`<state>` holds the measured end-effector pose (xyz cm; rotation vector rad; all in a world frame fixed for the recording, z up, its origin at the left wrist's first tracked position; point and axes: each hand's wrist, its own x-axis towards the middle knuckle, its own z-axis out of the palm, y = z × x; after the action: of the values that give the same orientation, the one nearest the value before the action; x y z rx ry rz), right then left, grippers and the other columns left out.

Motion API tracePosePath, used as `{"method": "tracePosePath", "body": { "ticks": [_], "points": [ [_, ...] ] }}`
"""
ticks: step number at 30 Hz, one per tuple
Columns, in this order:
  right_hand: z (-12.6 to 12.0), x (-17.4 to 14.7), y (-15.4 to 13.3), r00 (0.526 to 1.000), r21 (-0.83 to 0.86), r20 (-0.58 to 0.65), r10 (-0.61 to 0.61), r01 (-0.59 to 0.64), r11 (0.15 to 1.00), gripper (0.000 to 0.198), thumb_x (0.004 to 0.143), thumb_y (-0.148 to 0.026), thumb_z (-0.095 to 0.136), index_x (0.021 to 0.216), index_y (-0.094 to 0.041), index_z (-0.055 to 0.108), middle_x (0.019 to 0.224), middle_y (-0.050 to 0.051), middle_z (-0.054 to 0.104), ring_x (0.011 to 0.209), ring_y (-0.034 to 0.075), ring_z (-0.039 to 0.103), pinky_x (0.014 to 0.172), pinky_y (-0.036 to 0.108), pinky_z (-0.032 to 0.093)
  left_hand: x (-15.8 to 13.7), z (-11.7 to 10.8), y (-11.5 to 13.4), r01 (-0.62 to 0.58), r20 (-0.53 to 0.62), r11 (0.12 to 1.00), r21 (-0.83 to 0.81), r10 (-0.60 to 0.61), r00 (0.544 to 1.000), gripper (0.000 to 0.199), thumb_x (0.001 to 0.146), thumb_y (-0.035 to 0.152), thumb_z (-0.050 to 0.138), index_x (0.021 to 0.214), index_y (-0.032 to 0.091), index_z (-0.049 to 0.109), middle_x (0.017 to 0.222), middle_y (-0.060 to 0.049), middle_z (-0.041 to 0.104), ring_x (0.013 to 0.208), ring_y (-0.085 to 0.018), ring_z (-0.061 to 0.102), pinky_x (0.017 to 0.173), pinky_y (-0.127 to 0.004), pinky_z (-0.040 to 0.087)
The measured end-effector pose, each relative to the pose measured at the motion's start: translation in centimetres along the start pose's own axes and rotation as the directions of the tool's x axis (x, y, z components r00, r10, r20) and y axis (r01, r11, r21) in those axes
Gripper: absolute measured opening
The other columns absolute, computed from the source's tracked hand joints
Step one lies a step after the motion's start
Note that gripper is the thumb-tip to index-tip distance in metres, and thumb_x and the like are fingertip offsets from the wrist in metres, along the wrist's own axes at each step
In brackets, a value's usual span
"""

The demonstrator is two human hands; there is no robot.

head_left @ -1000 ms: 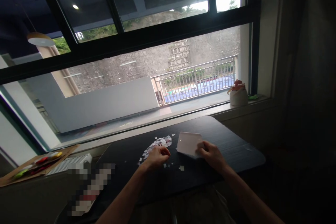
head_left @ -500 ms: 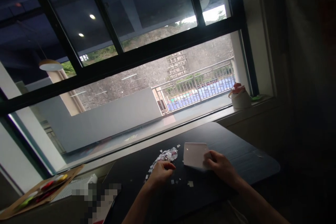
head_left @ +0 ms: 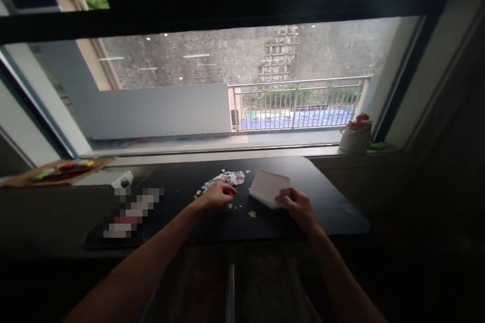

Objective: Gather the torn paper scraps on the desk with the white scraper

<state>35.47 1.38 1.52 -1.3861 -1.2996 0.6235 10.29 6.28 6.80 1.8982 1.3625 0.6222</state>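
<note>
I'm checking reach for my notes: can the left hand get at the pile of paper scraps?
Probably yes: the left hand appears close beside the pile of paper scraps, with no visible obstruction.

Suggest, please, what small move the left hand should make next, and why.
Probably reach the left hand toward the yellowish paper scrap: that scrap lies on the table apart from the white scrap pile, within what looks like easy reach, while the right hand is occupied gripping the pale tray-like piece.
</note>
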Motion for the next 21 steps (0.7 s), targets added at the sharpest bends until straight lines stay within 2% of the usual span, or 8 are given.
{"method": "tracePosePath", "body": {
  "ticks": [7, 12, 17, 21],
  "points": [
    [-0.7, 0.1, 0.3, 0.999, -0.043, 0.049, -0.016, 0.018, 0.999, 0.027, 0.070, -0.036, 0.054, 0.084, -0.014, 0.063, 0.078, 0.007, 0.071, 0.075, 0.023, 0.064, 0.066, 0.031, 0.050, -0.4, 0.2, 0.1, 0.025, -0.060, 0.991, -0.134, -0.033, 0.998, 0.012, 0.049, 0.018, 0.059, 0.056, 0.016, 0.068, 0.051, 0.003, 0.062, 0.057, -0.015, 0.056, 0.056, -0.022, 0.039],
    [-0.4, -0.1, 0.2, 1.000, -0.066, 0.021, -0.019, 0.021, 0.998, 0.024, 0.070, -0.034, 0.051, 0.080, -0.016, 0.063, 0.075, 0.005, 0.070, 0.070, 0.020, 0.064, 0.064, 0.028, 0.050, -0.8, 0.1, -0.2, -0.001, -0.031, 0.990, -0.142, -0.003, 1.000, 0.009, 0.051, 0.020, 0.060, 0.052, 0.013, 0.066, 0.046, 0.003, 0.060, 0.052, -0.011, 0.051, 0.054, -0.020, 0.036],
    [-0.2, -0.1, 0.2, 1.000, -0.068, -0.005, -0.012, 0.012, 0.998, 0.021, 0.070, -0.032, 0.052, 0.078, -0.016, 0.064, 0.073, 0.003, 0.069, 0.068, 0.019, 0.062, 0.062, 0.027, 0.049, -1.1, -0.5, -0.6, 0.010, 0.017, 0.992, -0.129, -0.008, 1.000, 0.019, 0.048, 0.018, 0.059, 0.063, 0.014, 0.070, 0.056, 0.002, 0.067, 0.063, -0.015, 0.059, 0.061, -0.021, 0.040],
    [-0.4, -0.1, 0.1, 1.000, -0.004, 0.007, 0.009, -0.009, 1.000, 0.025, 0.068, -0.035, 0.056, 0.081, -0.016, 0.065, 0.076, 0.005, 0.070, 0.072, 0.021, 0.063, 0.065, 0.030, 0.047, -1.5, -0.5, -0.2, 0.033, -0.002, 0.995, -0.095, -0.033, 0.999, 0.019, 0.049, 0.020, 0.060, 0.065, 0.017, 0.070, 0.061, 0.001, 0.069, 0.069, -0.019, 0.062, 0.065, -0.024, 0.043]
  ]
}}
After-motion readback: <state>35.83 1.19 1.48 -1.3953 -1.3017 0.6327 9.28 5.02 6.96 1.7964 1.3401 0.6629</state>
